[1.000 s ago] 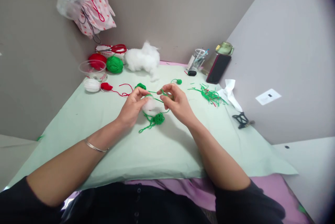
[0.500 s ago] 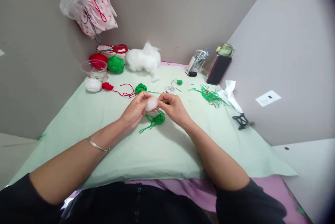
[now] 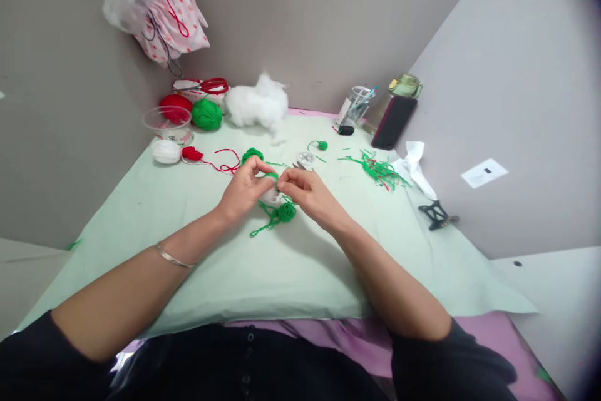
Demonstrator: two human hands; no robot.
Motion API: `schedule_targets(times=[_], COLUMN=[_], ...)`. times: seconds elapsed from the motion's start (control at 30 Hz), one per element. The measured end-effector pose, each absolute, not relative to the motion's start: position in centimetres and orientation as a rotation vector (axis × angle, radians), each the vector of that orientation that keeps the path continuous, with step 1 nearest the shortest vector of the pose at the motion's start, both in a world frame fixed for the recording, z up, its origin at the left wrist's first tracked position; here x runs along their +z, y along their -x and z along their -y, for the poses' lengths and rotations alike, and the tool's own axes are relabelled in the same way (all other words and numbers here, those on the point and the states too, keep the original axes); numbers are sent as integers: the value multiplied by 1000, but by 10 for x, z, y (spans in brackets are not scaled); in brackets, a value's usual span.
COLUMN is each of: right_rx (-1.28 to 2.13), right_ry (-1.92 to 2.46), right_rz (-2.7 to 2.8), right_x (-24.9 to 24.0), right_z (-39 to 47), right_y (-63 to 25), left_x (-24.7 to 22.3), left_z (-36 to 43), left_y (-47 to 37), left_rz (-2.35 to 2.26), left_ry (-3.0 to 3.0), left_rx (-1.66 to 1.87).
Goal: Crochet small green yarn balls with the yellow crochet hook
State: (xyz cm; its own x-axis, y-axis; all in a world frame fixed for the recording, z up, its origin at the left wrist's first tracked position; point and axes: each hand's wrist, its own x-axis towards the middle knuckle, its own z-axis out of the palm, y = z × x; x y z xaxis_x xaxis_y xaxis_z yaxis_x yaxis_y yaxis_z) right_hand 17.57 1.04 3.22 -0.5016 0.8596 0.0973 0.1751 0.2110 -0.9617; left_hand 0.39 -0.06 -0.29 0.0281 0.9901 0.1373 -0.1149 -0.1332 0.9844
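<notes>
My left hand [image 3: 243,193] is closed, with thumb and finger pinching a small green yarn piece [image 3: 273,177]. The fingertips of my right hand [image 3: 308,193] close on the piece's right side. Just below the fingers is a white tuft of stuffing [image 3: 271,197]; whether it rests on the table or in my hands I cannot tell. A small green yarn ball [image 3: 285,211] with loose strands lies on the cloth under my hands. Behind my left hand sits another green yarn bundle [image 3: 252,154]. Dark pointed tips [image 3: 300,166] show behind my right fingers.
A heap of white stuffing [image 3: 257,104], a green yarn ball [image 3: 206,114] and a clear tub [image 3: 168,126] stand at the back left. Green and red yarn scraps [image 3: 377,169] lie to the right. A phone [image 3: 394,122] leans against a bottle [image 3: 404,85].
The white tuft was held between my fingers and now shows lower, below them. The small green piece has come up into view between both hands' fingertips.
</notes>
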Motion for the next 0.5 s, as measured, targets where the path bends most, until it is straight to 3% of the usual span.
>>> schedule_targets(times=[0.3,0.5], right_rx=[1516,1305], right_ry=[989,1047], right_rz=[1517,1622], right_x=[20,19], right_z=[-16,-17], right_y=[-168,-170], left_x=[-2,6], left_z=[9,8], left_y=[-13,1], left_rz=[-1054,-973], left_ry=[-1415,-1427], left_rx=[1463,1289])
